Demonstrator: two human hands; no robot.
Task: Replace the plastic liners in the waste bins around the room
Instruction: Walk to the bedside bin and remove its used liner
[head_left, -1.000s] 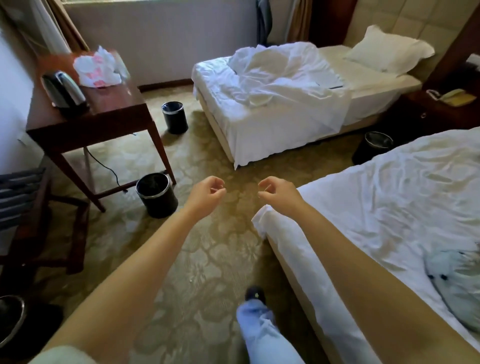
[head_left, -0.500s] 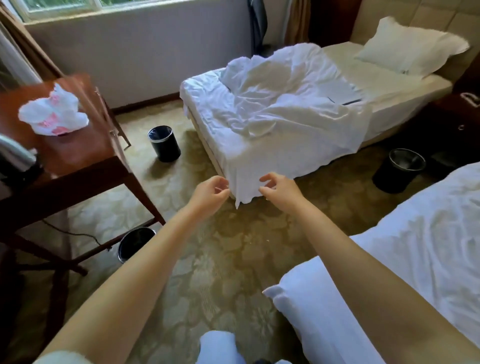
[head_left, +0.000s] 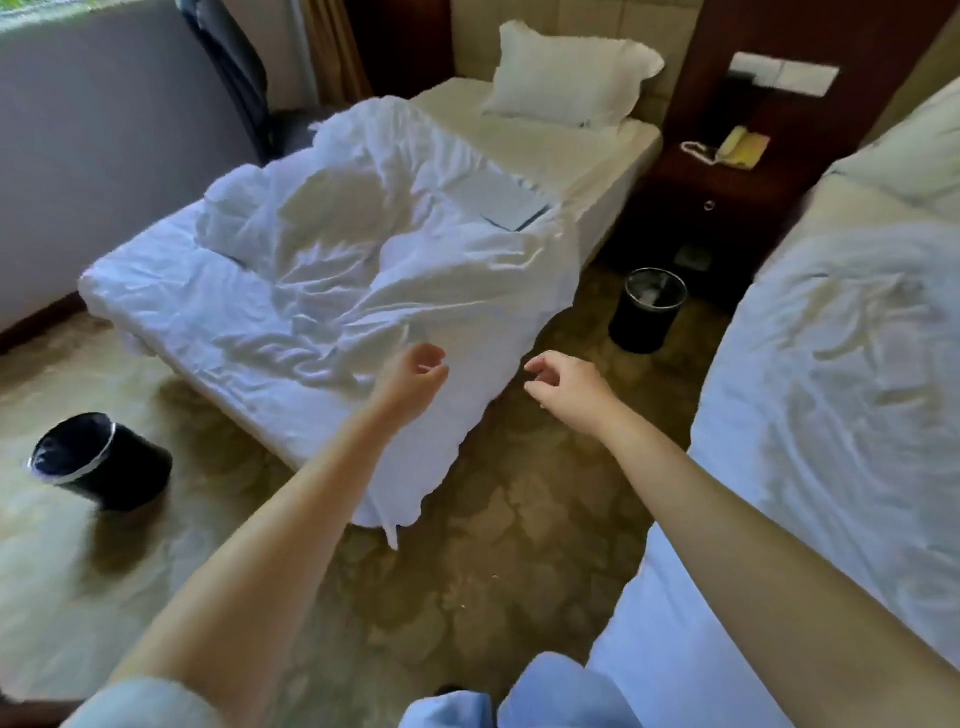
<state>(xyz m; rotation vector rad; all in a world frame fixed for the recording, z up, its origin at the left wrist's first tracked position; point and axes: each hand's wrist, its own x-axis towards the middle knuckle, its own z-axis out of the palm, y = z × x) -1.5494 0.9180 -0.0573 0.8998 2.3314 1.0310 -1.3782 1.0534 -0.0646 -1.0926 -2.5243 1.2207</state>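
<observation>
Evidently we're between bins: left hand (head_left: 415, 376) and right hand (head_left: 569, 387) are empty, fingers loosely curled. The far bin (head_left: 647, 312) stands at one o'clock, the near bin (head_left: 98, 460) at nine; next we must reach one and stoop.

Far bed (head_left: 322, 291) with rumpled sheets and pillow (head_left: 566, 78); near bed (head_left: 831, 389) at right; dark nightstand (head_left: 711, 208) with telephone (head_left: 737, 148) between them; patterned carpet (head_left: 493, 545); pale wall (head_left: 104, 156) at left.
</observation>
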